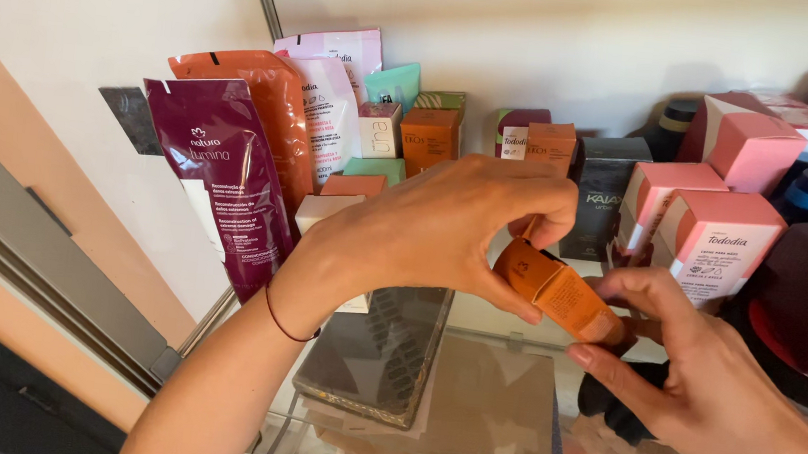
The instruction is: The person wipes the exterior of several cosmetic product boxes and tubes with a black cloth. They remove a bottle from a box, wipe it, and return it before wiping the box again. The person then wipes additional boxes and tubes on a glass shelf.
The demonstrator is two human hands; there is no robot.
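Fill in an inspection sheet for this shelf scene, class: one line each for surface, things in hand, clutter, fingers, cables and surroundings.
Surface: glass shelf, transparent, with flat items visible on a lower level.
Things in hand: small orange box, tilted, gripped by the left hand at its upper end and the right hand at its lower end.
Clutter: maroon pouch and orange pouch leaning at the left; pink boxes at the right; a dark box behind; a flat dark patterned case on the shelf.
Fingers: both hands' fingers closed around the orange box.
Cables: nothing seen.
Surroundings: pale wall behind; metal shelf frame at the left.
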